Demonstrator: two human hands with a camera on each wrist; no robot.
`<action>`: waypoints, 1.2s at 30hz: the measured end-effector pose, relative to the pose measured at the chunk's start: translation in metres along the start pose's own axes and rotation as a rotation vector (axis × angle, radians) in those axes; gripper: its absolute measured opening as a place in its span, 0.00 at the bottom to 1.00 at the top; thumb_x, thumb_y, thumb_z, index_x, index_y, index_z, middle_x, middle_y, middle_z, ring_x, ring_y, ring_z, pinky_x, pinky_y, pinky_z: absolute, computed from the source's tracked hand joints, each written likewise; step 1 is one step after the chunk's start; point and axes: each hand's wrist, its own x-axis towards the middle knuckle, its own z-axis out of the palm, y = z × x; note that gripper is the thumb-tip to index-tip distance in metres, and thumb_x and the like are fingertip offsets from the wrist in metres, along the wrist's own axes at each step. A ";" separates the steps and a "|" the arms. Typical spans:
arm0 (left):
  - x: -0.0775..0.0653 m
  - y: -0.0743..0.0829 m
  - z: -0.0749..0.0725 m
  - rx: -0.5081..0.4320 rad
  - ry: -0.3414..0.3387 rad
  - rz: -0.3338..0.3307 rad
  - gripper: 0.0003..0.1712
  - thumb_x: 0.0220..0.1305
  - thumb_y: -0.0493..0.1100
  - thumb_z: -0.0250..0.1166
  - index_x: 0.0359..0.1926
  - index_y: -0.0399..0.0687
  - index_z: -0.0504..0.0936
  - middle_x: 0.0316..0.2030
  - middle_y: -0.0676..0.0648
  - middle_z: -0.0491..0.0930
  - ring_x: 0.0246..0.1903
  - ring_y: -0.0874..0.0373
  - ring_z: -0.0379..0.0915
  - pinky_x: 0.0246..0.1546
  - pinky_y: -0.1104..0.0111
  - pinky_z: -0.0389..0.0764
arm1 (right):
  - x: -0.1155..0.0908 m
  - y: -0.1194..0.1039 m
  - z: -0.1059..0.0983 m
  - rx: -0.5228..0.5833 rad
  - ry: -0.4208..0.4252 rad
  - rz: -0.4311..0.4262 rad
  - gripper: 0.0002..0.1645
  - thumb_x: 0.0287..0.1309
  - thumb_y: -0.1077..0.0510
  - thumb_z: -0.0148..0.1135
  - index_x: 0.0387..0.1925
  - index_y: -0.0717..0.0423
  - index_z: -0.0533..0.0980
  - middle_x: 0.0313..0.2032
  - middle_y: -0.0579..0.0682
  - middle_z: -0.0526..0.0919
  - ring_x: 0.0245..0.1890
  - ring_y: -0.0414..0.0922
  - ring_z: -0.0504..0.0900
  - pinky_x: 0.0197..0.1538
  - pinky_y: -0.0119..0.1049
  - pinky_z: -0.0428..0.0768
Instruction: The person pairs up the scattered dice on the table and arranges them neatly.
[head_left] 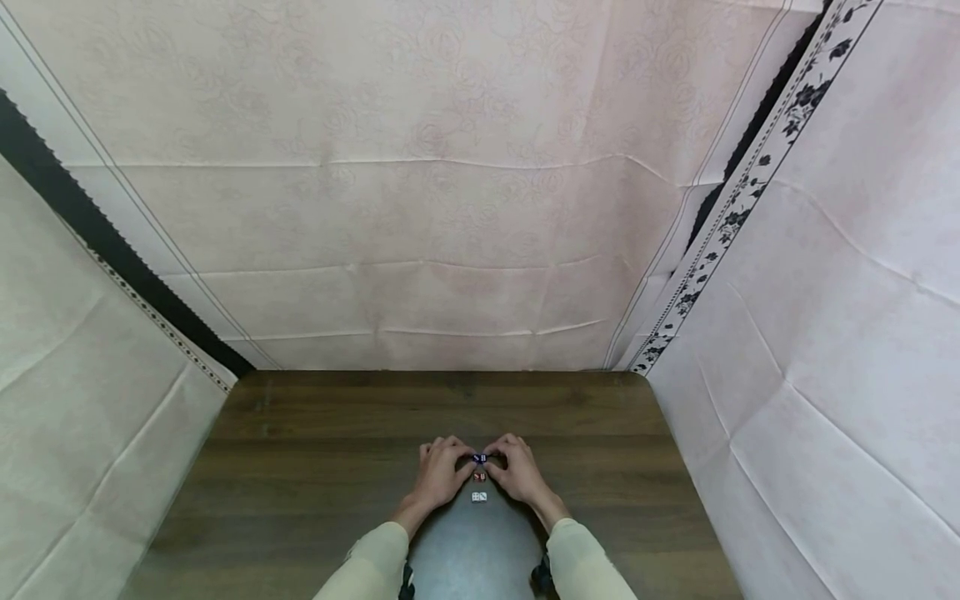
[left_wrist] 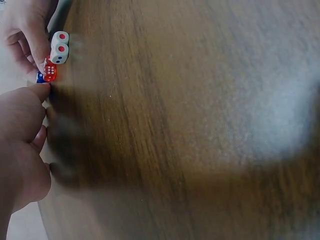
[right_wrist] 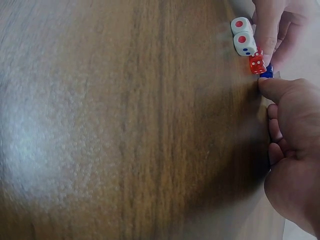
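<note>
Two blue dice (head_left: 479,458) lie side by side on the table between the fingertips of both hands. My left hand (head_left: 441,471) pinches the blue pair's left end with thumb and forefinger, and my right hand (head_left: 519,469) does the same at the right end. Just nearer to me is a pair of red dice (head_left: 479,477), and nearer still two white dice (head_left: 479,497) side by side. In the left wrist view a blue die (left_wrist: 40,77) is partly hidden behind the fingers. The right wrist view shows the red dice (right_wrist: 257,62) beside the white dice (right_wrist: 244,42).
The brown wooden table (head_left: 315,467) has rounded far corners. Pale patterned cloth (head_left: 450,208) hangs behind it, with more cloth (head_left: 825,333) along the right side and the left. A grey rounded shape (head_left: 477,550) lies between the forearms.
</note>
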 end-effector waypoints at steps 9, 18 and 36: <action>-0.001 -0.001 0.002 0.007 0.014 0.005 0.09 0.73 0.47 0.79 0.50 0.55 0.96 0.48 0.50 0.90 0.49 0.51 0.80 0.55 0.46 0.69 | -0.001 -0.002 -0.001 -0.003 0.000 0.002 0.08 0.75 0.57 0.76 0.51 0.49 0.90 0.51 0.48 0.85 0.55 0.49 0.81 0.63 0.55 0.77; -0.002 -0.003 0.003 0.024 0.059 0.048 0.09 0.73 0.49 0.79 0.50 0.56 0.96 0.47 0.52 0.89 0.47 0.52 0.80 0.52 0.47 0.69 | -0.002 -0.003 -0.001 -0.002 0.007 -0.006 0.08 0.75 0.57 0.76 0.51 0.50 0.90 0.51 0.48 0.85 0.54 0.49 0.80 0.62 0.53 0.76; -0.001 -0.002 0.003 0.013 0.018 0.007 0.10 0.73 0.49 0.79 0.52 0.55 0.96 0.48 0.50 0.89 0.48 0.50 0.80 0.55 0.46 0.69 | -0.003 -0.004 -0.002 0.020 0.005 -0.001 0.08 0.75 0.57 0.76 0.52 0.51 0.90 0.51 0.49 0.85 0.55 0.50 0.81 0.63 0.56 0.76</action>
